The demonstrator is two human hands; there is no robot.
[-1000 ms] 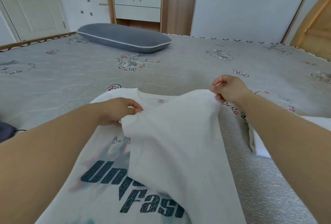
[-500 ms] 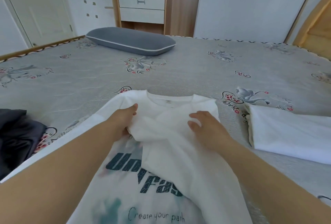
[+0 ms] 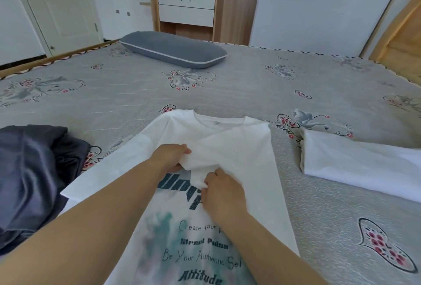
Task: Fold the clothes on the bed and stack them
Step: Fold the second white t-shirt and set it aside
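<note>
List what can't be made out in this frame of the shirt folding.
- White T-shirt: hem cut off by the bottom edge of the head view; print partly covered by the folded-over side and both forearms.
- Dark garment: cut off by the left edge, type unclear.
- Folded white garment: runs past the right edge.
- Right hand: fingertips buried in fabric.

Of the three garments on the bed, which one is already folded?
The plain white garment at the right, a neat rectangle. The printed white T-shirt is only partly folded under both hands, and the dark garment at the left lies crumpled.
</note>
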